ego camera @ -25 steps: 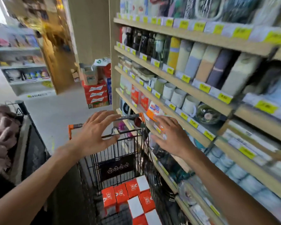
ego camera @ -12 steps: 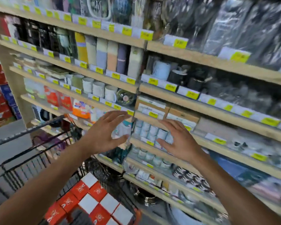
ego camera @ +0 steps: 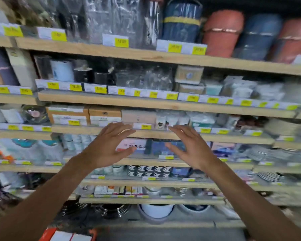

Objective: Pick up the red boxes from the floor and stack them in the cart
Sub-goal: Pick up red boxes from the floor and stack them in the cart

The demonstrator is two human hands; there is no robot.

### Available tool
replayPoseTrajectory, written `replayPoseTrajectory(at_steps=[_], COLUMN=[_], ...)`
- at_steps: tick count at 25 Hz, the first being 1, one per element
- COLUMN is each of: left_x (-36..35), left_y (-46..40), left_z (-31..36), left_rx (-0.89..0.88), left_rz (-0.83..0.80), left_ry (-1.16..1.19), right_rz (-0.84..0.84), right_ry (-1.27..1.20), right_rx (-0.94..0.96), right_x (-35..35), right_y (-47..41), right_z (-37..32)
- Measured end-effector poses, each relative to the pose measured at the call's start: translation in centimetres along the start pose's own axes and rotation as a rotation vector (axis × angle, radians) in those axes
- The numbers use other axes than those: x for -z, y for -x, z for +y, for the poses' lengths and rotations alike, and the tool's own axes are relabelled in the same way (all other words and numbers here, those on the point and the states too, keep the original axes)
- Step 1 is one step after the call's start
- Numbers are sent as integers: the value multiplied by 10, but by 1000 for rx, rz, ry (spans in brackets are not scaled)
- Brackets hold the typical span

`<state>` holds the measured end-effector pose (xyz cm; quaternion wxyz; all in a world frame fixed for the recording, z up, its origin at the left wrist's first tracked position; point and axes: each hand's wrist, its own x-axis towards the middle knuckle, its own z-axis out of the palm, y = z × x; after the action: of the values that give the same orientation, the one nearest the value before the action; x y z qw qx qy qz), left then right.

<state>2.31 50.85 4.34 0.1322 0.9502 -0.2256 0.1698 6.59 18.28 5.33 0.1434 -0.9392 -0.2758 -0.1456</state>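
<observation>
Both of my hands are raised in front of the store shelves, palms facing each other with a gap between them. My left hand [ego camera: 108, 146] has its fingers spread and relaxed and holds nothing. My right hand [ego camera: 189, 148] mirrors it, also empty. At the bottom left edge a sliver of red and white boxes [ego camera: 66, 235] shows, far below my hands. The cart's wire frame is out of view.
Wooden shelves [ego camera: 146, 101] with yellow price tags fill the view, stocked with mugs, boxed goods, rolled mats and plates. White bowls [ego camera: 156, 210] sit on the lowest shelf. A strip of grey floor [ego camera: 163, 233] runs along the bottom.
The view has swung right, away from the cart, and now faces the shelves. The cart and most red boxes have left the frame. Both hands stay raised, empty, in the same pose.
</observation>
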Motion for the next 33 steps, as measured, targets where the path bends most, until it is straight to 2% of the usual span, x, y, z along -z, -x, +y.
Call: replayPoseTrajectory(at_steps=[6,14,17,23,30,33], left_x=[-73,-164,-201,-285,-348,-375], left_y=[-107,-225,-259,-330,-387,-390], left_z=[126,300,345,442,550,588], left_rx=[-151,-432,-541,-774,-1028,-1136], left_rz=[-109,-252,-308,-398,-498,-536], left_ry=[-71,25,74,214,362,383], right_rz=[-20,-13,51,44,122,75], right_ry=[105,234,238,306,394,394], right_rx=[-154,-479,-617,-947,-1312,-1430], right_x=[45,93,110,138,166,159], right_y=[93,237,279,364,436,461], right_z=[143,272,296,342,351,346])
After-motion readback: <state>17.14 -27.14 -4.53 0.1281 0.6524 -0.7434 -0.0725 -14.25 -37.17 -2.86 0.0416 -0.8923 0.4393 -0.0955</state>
